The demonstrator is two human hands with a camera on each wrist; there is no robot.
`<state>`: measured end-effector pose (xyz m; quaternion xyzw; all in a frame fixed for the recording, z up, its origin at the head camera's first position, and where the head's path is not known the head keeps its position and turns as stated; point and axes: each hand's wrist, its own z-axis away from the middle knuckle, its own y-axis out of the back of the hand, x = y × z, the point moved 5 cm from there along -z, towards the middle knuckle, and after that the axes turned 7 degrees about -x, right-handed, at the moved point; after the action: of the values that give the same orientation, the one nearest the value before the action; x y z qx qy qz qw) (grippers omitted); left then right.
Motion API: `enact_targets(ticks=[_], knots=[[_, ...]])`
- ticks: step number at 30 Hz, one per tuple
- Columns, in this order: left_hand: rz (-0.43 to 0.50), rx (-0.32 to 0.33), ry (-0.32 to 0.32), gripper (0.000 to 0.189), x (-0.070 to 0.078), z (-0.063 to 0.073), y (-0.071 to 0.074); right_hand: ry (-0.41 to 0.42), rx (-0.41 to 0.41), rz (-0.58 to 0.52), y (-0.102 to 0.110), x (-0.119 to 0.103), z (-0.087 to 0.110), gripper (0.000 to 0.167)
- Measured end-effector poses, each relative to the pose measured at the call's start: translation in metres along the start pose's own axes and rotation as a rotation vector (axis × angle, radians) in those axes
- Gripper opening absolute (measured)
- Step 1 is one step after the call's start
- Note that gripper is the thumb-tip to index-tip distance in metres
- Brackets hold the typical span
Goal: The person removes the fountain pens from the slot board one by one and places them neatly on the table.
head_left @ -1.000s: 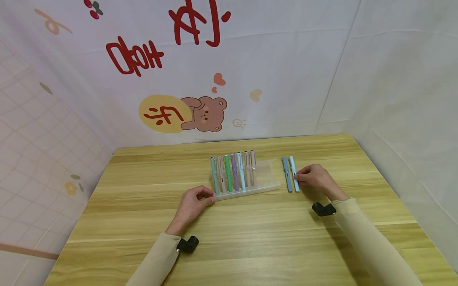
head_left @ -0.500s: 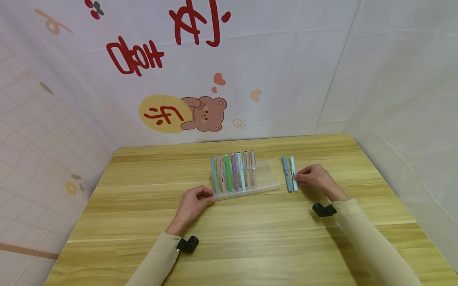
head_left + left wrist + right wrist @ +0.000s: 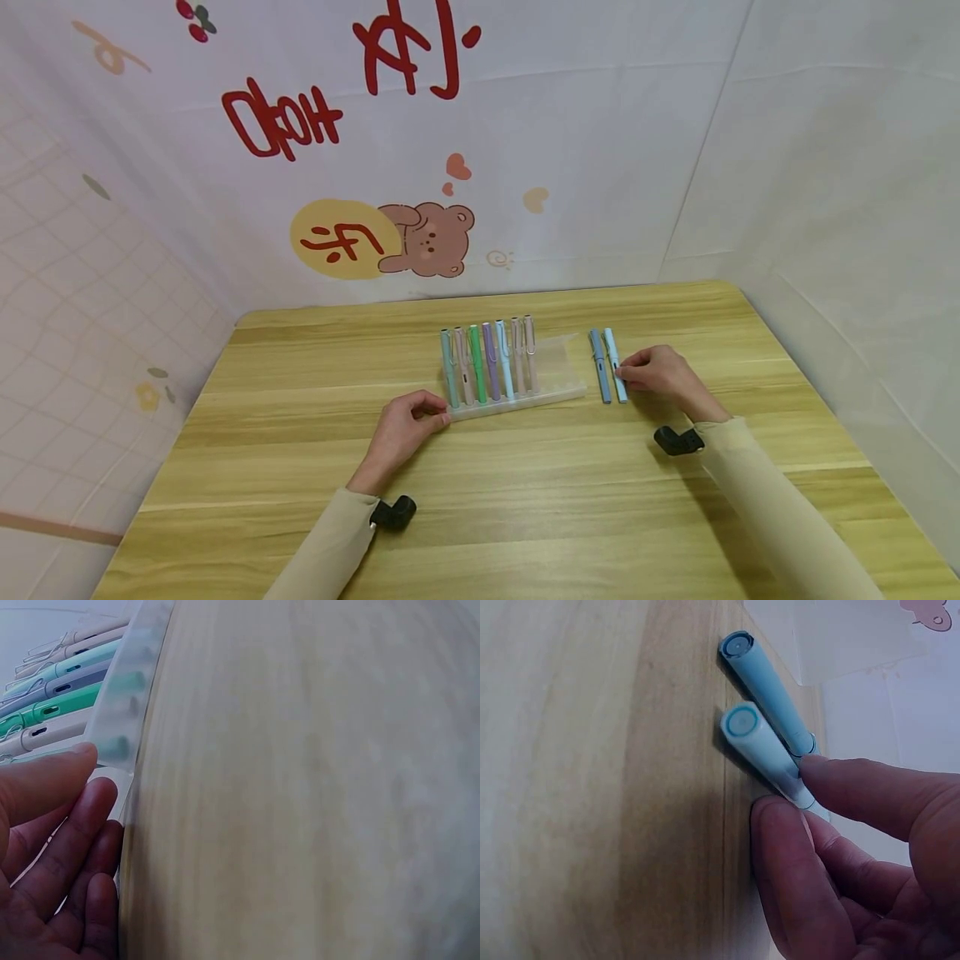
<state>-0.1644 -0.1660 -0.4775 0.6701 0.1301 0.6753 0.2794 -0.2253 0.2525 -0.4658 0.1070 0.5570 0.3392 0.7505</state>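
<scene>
A clear plastic pen rack (image 3: 562,394) stands near the far side of the table, with several capped pens leaning in its left part, a green pen (image 3: 477,362) among them. My left hand (image 3: 400,429) holds the rack's near left corner, with the thumb on the clear ledge (image 3: 126,705) and the fingers below. To the right of the rack, a grey-blue pen (image 3: 602,367) and a light blue pen (image 3: 611,350) lie side by side. My right hand (image 3: 662,375) pinches the light blue pen (image 3: 759,742) between thumb and fingertips, close over the wood.
The rack's right part (image 3: 553,358) has bare slots. Behind the wooden table (image 3: 487,517) hangs a white cloth (image 3: 615,125) printed with a bear and red lettering. Black wrist cameras (image 3: 393,512) sit on both sleeves.
The light blue pen has swung slightly under my right fingers, its near end left and then back right. My left hand and the rack stay in place.
</scene>
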Motion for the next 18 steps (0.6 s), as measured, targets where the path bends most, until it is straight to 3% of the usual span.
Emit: enact_targets(ticks=[11,18], knots=[[0.004,0.0,0.007,0.01,0.0,0.001,0.0,0.011,0.004,-0.025,0.0,0.002,0.002,0.034],[0.013,0.003,0.014,0.011,0.0,0.0,0.001,0.02,0.074,0.018,0.004,0.005,0.012,0.042]])
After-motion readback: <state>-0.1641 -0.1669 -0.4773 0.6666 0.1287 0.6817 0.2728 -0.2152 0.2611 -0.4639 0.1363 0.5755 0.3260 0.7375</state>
